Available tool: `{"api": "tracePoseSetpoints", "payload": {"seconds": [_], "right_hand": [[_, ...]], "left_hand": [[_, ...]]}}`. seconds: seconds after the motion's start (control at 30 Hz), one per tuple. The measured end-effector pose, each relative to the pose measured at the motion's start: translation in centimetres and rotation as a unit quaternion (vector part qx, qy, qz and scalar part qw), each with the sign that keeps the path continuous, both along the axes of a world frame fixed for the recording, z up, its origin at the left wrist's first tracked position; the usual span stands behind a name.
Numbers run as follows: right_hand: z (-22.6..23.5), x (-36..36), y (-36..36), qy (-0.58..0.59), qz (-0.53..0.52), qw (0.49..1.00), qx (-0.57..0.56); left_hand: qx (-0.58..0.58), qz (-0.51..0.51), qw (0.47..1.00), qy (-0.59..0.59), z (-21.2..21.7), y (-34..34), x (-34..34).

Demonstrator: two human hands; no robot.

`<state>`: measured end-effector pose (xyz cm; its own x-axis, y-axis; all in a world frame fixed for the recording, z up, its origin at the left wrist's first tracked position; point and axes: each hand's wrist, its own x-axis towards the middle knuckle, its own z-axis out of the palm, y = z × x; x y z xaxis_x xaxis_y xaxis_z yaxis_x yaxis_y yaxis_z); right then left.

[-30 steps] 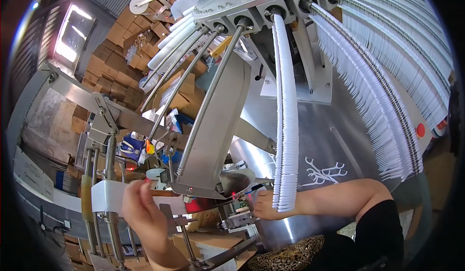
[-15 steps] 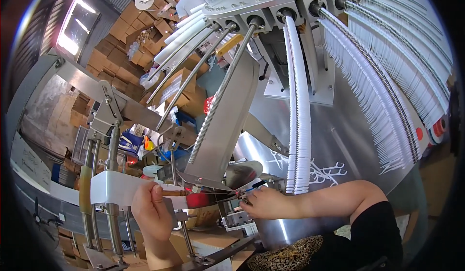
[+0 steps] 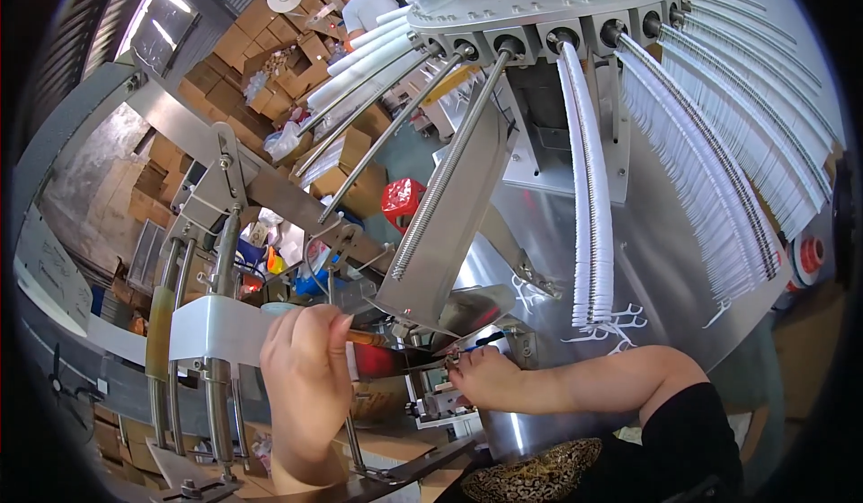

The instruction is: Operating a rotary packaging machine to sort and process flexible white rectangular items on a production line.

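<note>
My left hand [image 3: 308, 382] is closed, its back showing, beside a white film strip [image 3: 225, 323] that runs over the rollers at the left. From its thumb side a brown wooden handle [image 3: 365, 338] points right, toward a thin dark tip near the machine; the tool's kind is not clear. My right hand [image 3: 490, 378] has its fingers curled in at a small metal mechanism [image 3: 452, 356], below the tip of a slanted metal chute [image 3: 449, 224]. What its fingertips pinch is hidden. A red-lit part [image 3: 378, 361] lies between both hands.
Above, a round metal head [image 3: 539, 8] carries several spring rods. One rod is packed with white plastic picks [image 3: 590, 206], and more hang at the right. Loose white forked pieces [image 3: 620, 328] lie on the metal table [image 3: 647, 260]. Cardboard boxes and another person [image 3: 364, 7] are behind.
The whole view has shifted, so the machine sits further right and a little lower. My left hand has turned and risen slightly against the strip. My right hand stays at the mechanism.
</note>
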<state>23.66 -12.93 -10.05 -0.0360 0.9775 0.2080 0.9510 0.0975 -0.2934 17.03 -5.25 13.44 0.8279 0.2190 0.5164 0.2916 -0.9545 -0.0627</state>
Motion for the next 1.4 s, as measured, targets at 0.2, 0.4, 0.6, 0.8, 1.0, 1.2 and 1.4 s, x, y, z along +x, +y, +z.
{"api": "tracePoseSetpoints", "payload": {"seconds": [0.2,0.4,0.6,0.8,1.0,1.2,1.4], "right_hand": [[0.1,-0.1,-0.4,0.009,-0.019,1.0,-0.005],[0.0,-0.3,0.1,0.011,-0.038,0.998,-0.044],[0.8,-0.1,0.2,0.055,-0.031,0.994,-0.092],[1.6,0.0,0.2,0.151,-0.036,0.983,-0.098],[1.6,0.2,0.1,0.152,-0.042,0.986,-0.063],[2.3,-0.3,-0.1,0.172,-0.062,0.98,-0.08],[1.3,-0.4,0.1,0.164,-0.062,0.982,-0.074]], "left_hand": [[0.0,-0.011,1.0,0.007,0.7,0.3,-0.2],[-0.013,-0.035,0.999,0.006,1.4,0.4,0.6],[-0.006,-0.09,0.996,0.02,1.8,0.5,1.2],[-0.003,-0.089,0.994,0.06,2.4,0.4,1.1],[-0.02,-0.111,0.99,0.085,2.4,0.5,1.4],[-0.034,-0.086,0.989,0.116,0.2,1.5,0.7],[-0.055,-0.045,0.993,0.093,-0.4,2.4,-0.6]]}}
